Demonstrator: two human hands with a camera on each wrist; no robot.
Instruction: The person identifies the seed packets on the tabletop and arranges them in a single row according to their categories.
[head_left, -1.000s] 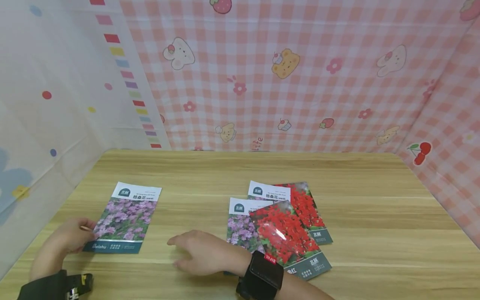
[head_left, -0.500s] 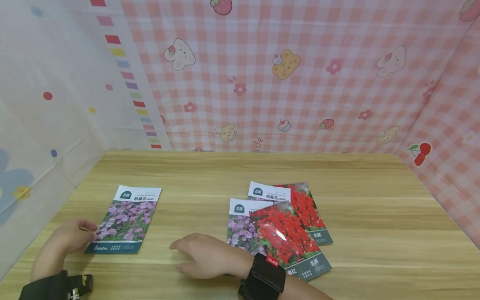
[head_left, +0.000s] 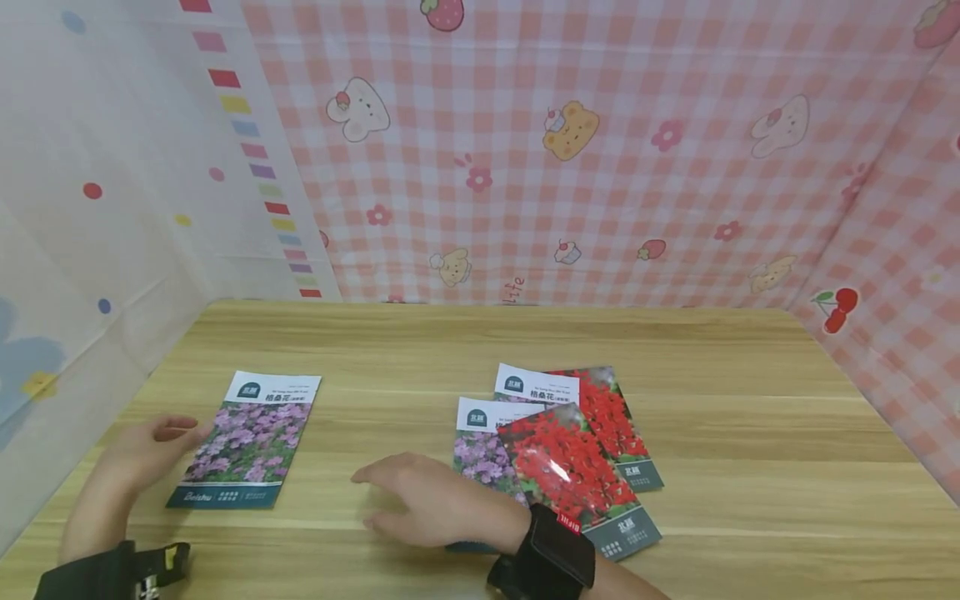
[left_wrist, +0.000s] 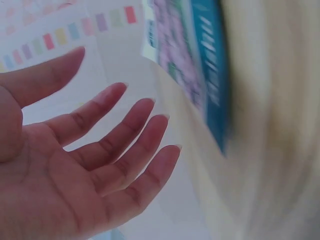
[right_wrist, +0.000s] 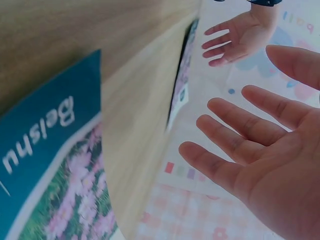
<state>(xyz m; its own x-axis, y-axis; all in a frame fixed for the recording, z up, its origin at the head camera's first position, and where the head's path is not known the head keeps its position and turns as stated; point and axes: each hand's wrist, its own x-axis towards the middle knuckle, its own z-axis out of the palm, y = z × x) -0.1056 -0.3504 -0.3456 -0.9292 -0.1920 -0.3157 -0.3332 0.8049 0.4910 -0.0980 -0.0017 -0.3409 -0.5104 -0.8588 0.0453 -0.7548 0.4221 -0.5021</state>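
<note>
A seed packet with pink-purple flowers (head_left: 251,442) lies flat on the left of the wooden table. Beside its left edge is my left hand (head_left: 146,454), palm visible and fingers loosely extended in the left wrist view, holding nothing. My right hand (head_left: 431,504), fingers spread, hovers near the middle and partly covers a second purple-flower packet (head_left: 483,454). Over that packet lies a red-flower packet (head_left: 566,471). Behind them, another purple-flower packet (head_left: 517,383) overlaps a second red-flower packet (head_left: 611,412). In the right wrist view, the right hand (right_wrist: 265,155) grips nothing.
The light wooden tabletop (head_left: 405,350) extends between the lone packet and the overlapping group. A pink checked cloth (head_left: 525,200) hangs behind it, and a white cloth (head_left: 142,250) borders the left side.
My left hand has left the lower left edge of the lone packet and moved slightly up, its fingers opening. My right hand has drifted a little to the right. The packets on the right have stayed put.
</note>
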